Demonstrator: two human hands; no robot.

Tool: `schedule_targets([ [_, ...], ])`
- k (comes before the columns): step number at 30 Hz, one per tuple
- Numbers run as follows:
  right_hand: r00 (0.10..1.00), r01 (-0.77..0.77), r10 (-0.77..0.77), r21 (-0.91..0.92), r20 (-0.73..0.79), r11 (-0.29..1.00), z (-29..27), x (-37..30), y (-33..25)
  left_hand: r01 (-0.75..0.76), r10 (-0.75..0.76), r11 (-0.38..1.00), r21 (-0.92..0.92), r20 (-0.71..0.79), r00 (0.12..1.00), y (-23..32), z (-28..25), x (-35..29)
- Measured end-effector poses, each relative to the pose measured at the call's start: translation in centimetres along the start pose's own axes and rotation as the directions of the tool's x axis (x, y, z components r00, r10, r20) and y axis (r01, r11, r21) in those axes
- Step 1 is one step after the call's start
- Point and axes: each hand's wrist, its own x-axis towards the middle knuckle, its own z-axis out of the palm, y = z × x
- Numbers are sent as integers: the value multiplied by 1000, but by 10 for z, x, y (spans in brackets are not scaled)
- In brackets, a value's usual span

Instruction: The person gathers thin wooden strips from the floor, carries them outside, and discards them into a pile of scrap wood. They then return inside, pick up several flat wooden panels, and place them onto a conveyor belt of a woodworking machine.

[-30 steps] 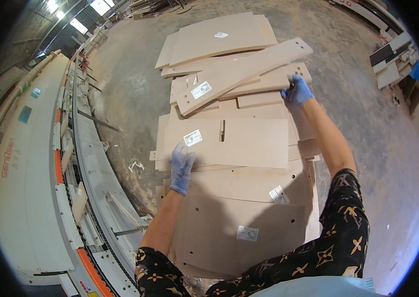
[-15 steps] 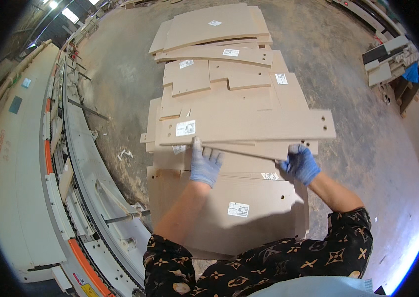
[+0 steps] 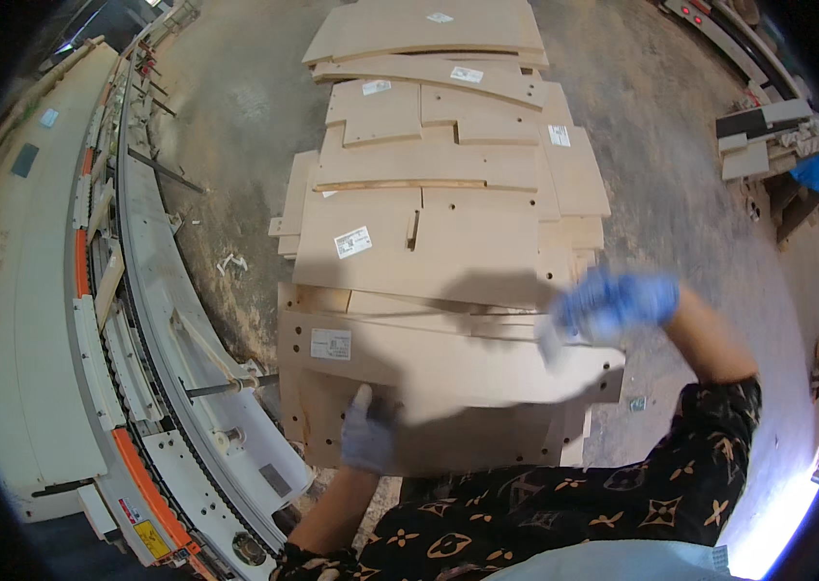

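A long tan board (image 3: 487, 373) with a white label at its left and holes at both ends lies across the near part of the stack. Near its front edge is my left hand (image 3: 368, 438), in a blue-and-white glove. The thumb points away from me, apart from the other fingers, which are partly lost in shadow; I see nothing held. My right hand (image 3: 618, 302), gloved too, is over the board's right end. Motion smears its fingers, so whether it holds anything is unclear. A wider slotted panel (image 3: 487, 237) lies just beyond.
More cut panels (image 3: 487, 116), some notched or curved, overlap in piles farther off. A long machine (image 3: 32, 290) with a chain track and orange strips runs along the left. Offcuts and a blue bag (image 3: 806, 172) are piled at the far right.
The long labelled board has come nearer to me, uncovering the slotted panel. My left hand has moved nearer and slightly left. My right hand has left the board's edge and risen.
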Motion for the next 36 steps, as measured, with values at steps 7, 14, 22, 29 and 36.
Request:
schedule_targets([
  [7,476,-752,-363,-585,-801,305,-220,153,72,-79,81,996,-35,58,995,-10,-39,-12],
  [14,414,-749,-185,-449,-891,488,-232,171,101,-190,187,965,-182,-32,982,-11,-60,-24],
  [22,650,-234,226,92,-725,968,-91,100,98,-467,462,881,-76,-75,884,-13,-70,-19],
  [29,903,-71,101,88,-418,994,35,77,38,-570,589,803,-172,91,803,22,-77,-42],
  [36,995,90,-85,-796,49,598,193,176,-47,-682,771,518,-517,-63,634,53,-178,-68],
])
